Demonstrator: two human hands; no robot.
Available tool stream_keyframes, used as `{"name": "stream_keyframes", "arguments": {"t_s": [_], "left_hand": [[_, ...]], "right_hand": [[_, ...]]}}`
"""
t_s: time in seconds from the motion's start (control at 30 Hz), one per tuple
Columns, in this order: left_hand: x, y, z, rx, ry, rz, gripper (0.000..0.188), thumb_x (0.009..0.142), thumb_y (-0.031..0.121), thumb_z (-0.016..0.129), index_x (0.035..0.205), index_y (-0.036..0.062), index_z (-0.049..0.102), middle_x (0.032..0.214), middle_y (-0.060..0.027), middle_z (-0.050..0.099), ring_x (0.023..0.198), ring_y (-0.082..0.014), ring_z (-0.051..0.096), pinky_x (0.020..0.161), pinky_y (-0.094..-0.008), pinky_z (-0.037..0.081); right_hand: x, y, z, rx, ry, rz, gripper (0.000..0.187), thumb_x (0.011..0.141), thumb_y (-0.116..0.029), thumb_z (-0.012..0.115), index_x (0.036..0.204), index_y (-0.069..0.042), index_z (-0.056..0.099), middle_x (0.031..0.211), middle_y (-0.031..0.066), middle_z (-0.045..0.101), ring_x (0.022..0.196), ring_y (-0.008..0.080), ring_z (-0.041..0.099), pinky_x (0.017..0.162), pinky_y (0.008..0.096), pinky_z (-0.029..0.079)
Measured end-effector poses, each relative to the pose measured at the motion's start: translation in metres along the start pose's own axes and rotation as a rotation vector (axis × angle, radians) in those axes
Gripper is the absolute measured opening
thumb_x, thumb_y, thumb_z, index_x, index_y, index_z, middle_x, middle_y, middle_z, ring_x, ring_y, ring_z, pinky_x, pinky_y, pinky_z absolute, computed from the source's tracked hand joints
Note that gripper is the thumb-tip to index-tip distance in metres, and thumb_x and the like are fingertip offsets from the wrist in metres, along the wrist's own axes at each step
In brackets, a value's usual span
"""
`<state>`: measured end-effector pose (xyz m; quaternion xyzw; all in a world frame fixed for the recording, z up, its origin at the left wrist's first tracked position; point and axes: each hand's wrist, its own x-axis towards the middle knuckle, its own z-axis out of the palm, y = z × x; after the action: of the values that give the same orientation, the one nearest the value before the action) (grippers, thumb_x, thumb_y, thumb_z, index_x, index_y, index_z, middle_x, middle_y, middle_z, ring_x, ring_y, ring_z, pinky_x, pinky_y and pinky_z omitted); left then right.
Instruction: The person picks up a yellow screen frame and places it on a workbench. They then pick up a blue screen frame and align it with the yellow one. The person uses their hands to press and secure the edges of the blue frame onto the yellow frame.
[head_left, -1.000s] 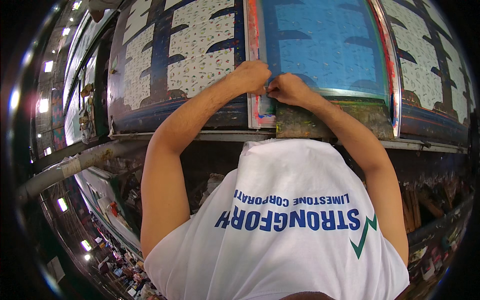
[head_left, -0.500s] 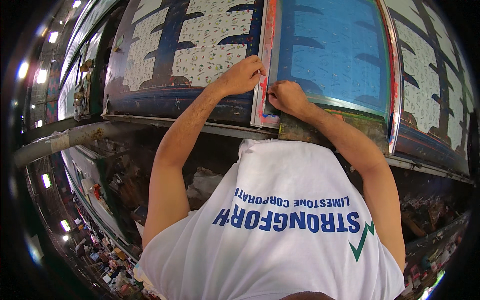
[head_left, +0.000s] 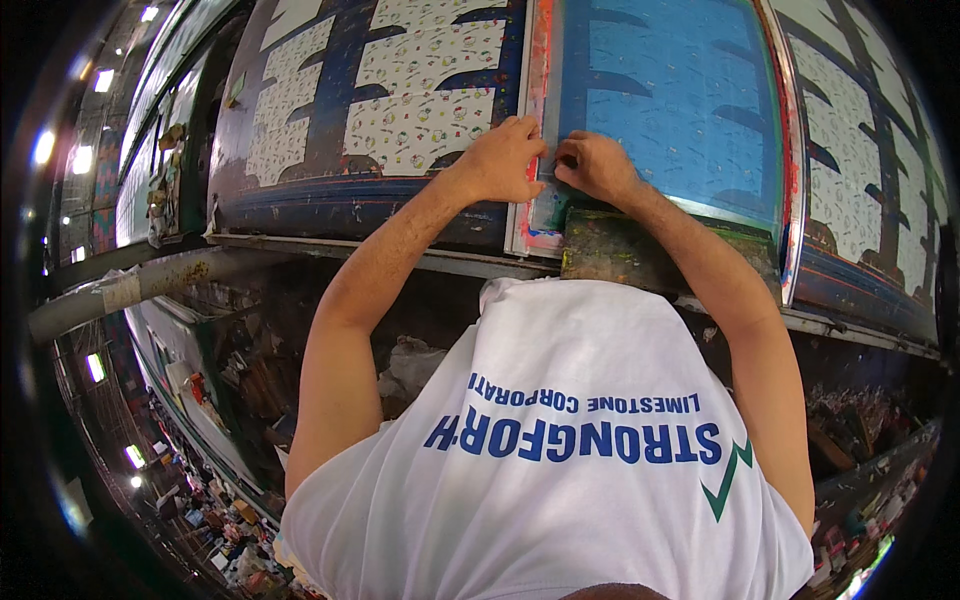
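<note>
At paint-smeared frame [head_left: 538, 85], curled hands [head_left: 503, 160] [head_left: 602, 168], translucent panel [head_left: 680, 115]

- Left hand [head_left: 505, 162] at the red-smeared frame bar [head_left: 541, 75], fingers bent
- Right hand [head_left: 600, 170] curled, near the left one
- Blue screen [head_left: 685, 110] with a stained board [head_left: 665, 250] at its near end
- White patterned sheets [head_left: 425, 125] left of it

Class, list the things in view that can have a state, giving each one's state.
Screen frame: paint-smeared
Blue panel: flat, see-through
Left hand: fingers bent, at the frame's left rail
Right hand: fingers curled, grip unclear
Board: stained
Patterned white pieces: lying flat
Lights: lit
</note>
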<state>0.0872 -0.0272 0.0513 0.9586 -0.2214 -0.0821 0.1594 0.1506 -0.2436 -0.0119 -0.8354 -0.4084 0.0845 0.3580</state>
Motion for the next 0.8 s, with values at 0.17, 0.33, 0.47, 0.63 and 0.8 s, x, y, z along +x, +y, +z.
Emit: {"name": "stream_keyframes", "arguments": {"t_s": [0.17,0.33,0.47,0.63,0.8], "left_hand": [[0.01,0.015,0.008,0.129,-0.135,-0.061,0.034,0.076,0.023,0.082,0.102,0.003,0.075,0.118,-0.016,0.059,0.117,-0.035,0.059,0.097,-0.0453,0.055],[0.023,0.02,0.019,0.292,-0.222,-0.007,0.025,0.076,0.015,0.079,0.096,0.0008,0.075,0.113,-0.0143,0.062,0.109,-0.0341,0.064,0.088,-0.044,0.058],[0.024,0.024,0.025,0.436,-0.205,0.067,0.029,0.074,0.012,0.08,0.098,-0.002,0.074,0.113,-0.0165,0.062,0.106,-0.033,0.066,0.085,-0.0436,0.06],[0.03,0.016,0.015,0.301,-0.217,-0.037,0.03,0.076,0.012,0.08,0.102,-0.0026,0.073,0.113,-0.018,0.062,0.106,-0.0347,0.068,0.087,-0.0456,0.06],[0.041,0.004,-0.001,0.244,-0.167,-0.059,0.023,0.085,0.013,0.077,0.102,-0.0015,0.072,0.112,-0.0197,0.062,0.105,-0.0381,0.068,0.088,-0.0482,0.059]], "right_hand": [[-0.001,0.003,-0.004,-0.002,0.029,0.009,0.017,0.082,-0.022,0.076,0.092,-0.008,0.075,0.095,0.012,0.07,0.088,0.0361,0.07,0.077,0.0477,0.057],[-0.003,0.004,-0.009,-0.055,0.023,0.054,0.018,0.082,-0.021,0.076,0.093,-0.007,0.075,0.095,0.0121,0.07,0.087,0.0366,0.07,0.079,0.0476,0.057],[-0.009,0.005,-0.012,-0.078,0.04,0.097,0.017,0.083,-0.02,0.074,0.095,-0.007,0.077,0.095,0.0133,0.071,0.088,0.0375,0.07,0.079,0.0479,0.058],[-0.013,0.002,-0.006,-0.022,-0.044,0.157,0.021,0.084,-0.018,0.072,0.099,-0.004,0.078,0.094,0.0177,0.075,0.09,0.0387,0.073,0.081,0.0485,0.059],[-0.014,-0.014,0.015,0.094,-0.103,0.144,0.023,0.085,-0.019,0.072,0.101,-0.004,0.078,0.095,0.0195,0.077,0.091,0.0386,0.074,0.085,0.0475,0.06]]}}
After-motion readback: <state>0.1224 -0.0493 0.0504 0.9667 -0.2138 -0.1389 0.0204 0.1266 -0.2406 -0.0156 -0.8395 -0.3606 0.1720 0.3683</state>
